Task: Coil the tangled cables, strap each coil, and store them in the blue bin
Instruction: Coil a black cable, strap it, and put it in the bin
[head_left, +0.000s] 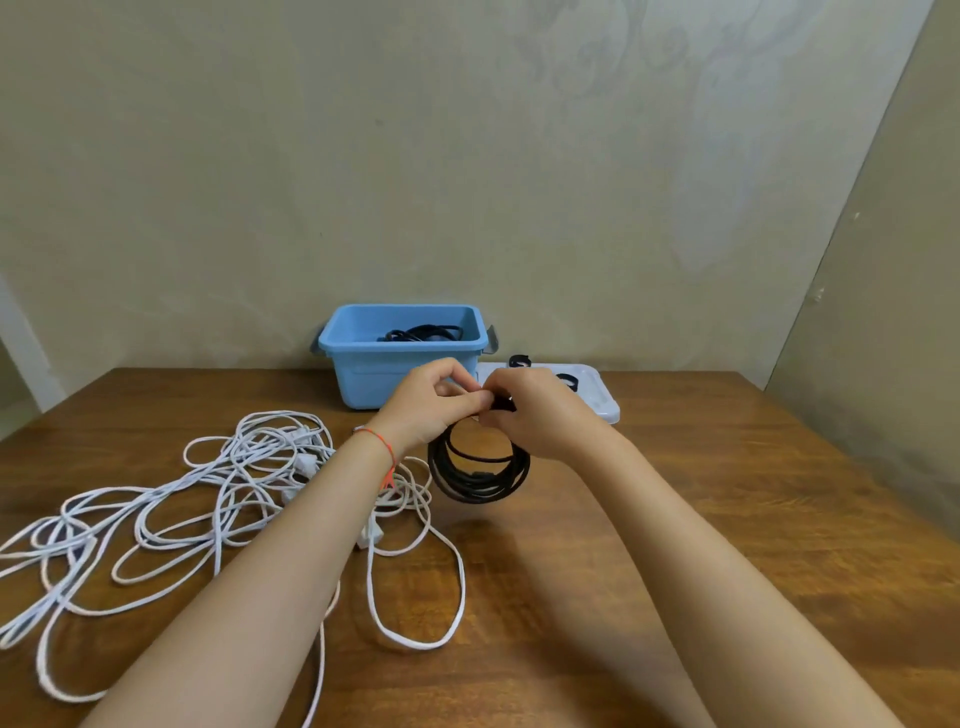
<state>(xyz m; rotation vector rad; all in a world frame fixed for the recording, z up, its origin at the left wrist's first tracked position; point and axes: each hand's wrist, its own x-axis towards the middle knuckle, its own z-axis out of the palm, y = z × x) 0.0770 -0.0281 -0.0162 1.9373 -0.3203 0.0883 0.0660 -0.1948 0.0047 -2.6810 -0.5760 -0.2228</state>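
Note:
A coil of black cable (478, 470) hangs above the wooden table, held at its top by both hands. My left hand (434, 402) pinches the top of the coil from the left. My right hand (535, 408) grips it from the right, fingers closed on a black strap (503, 402) at the coil's top. The blue bin (402, 345) stands at the back of the table, just behind my hands, with a black cable coil (423, 332) inside. A tangle of white cable (218, 499) sprawls over the left half of the table.
A clear lid (597, 395) lies right of the bin with black straps (521, 360) on it. The wall runs close behind the bin. Bare wood (727, 493) shows on the table's right side.

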